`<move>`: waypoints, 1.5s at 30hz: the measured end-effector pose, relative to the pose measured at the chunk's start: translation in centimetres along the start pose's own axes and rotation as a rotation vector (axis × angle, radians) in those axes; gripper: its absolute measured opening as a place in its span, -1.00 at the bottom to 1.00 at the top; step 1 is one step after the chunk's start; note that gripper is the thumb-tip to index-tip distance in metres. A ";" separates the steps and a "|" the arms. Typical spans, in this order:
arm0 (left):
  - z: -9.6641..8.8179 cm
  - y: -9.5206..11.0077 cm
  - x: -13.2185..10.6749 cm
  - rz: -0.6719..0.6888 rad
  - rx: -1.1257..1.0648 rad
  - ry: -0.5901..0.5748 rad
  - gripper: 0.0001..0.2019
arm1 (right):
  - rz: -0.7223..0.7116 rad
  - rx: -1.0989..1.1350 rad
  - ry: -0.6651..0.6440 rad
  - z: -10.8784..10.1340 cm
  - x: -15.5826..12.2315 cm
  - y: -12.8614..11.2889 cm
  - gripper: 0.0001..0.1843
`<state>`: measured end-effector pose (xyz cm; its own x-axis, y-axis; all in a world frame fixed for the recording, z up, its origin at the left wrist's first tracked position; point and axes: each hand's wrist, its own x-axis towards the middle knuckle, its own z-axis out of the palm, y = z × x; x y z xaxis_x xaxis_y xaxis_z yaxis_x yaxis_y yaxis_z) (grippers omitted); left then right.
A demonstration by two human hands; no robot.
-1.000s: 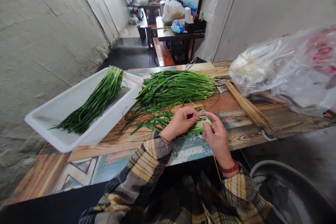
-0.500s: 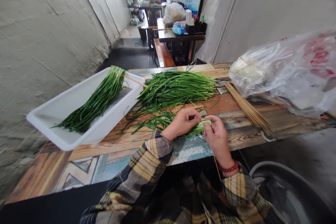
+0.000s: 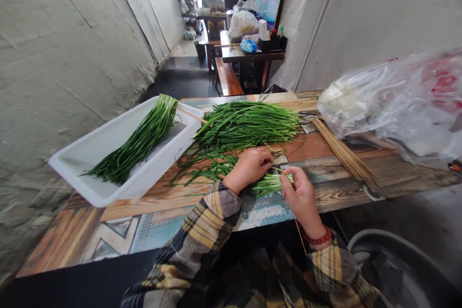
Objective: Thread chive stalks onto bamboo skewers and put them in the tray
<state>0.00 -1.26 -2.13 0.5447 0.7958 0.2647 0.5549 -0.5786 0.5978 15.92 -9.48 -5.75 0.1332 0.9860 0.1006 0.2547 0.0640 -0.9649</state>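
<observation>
Pale stem ends of a small bunch of garlic chives point(image 3: 267, 185) are pinched in my right hand point(image 3: 300, 196), thumb against the fingers. A thin bamboo skewer point(image 3: 300, 236) sticks out below this hand, by the red bead bracelet. My left hand point(image 3: 254, 167) is closed, fingertips curled, just over the bunch; a single stalk point(image 3: 277, 169) runs between the two hands, and whether the left fingers grip it is hard to see. Loose chive leaves point(image 3: 202, 168) spread out left of my left hand. Beyond both hands lies a large pile of garlic chives point(image 3: 249, 125).
A white plastic tray point(image 3: 81, 187) at the left holds chives with a skewer through their stems. Several bamboo skewers point(image 3: 342, 151) lie at the right, beside a clear plastic bag point(image 3: 390, 106). A grey bin point(image 3: 390, 236) stands below right. Another person point(image 3: 212, 0) sits far back.
My left hand has drawn slightly apart from the bunch, and a single stalk now shows between the hands. My right hand keeps its pinch. The whole view has shifted a little.
</observation>
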 end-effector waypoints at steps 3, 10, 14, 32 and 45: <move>0.3 -0.2 0.0 0.037 0.098 -0.077 -0.89 | -0.038 -0.049 -0.015 0.0 0.0 0.3 -0.78; 0.8 0.1 0.0 0.010 0.224 -0.047 -0.90 | -0.055 -0.089 0.001 0.1 0.2 0.5 -0.78; 0.4 0.3 0.1 -0.022 0.145 0.118 -0.86 | -0.043 -0.028 0.030 0.2 0.3 0.4 -0.74; 0.3 1.5 -0.3 -0.044 -0.326 0.119 -0.86 | -0.005 0.061 0.050 0.1 0.6 0.3 -0.63; 0.6 1.5 -0.3 -0.027 -0.327 0.132 -0.86 | -0.005 0.053 0.036 0.1 0.7 0.4 -0.63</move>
<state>1.07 -2.47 -1.77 0.4345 0.8388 0.3281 0.3258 -0.4859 0.8110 15.99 -8.77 -6.06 0.1669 0.9795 0.1129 0.2047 0.0776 -0.9757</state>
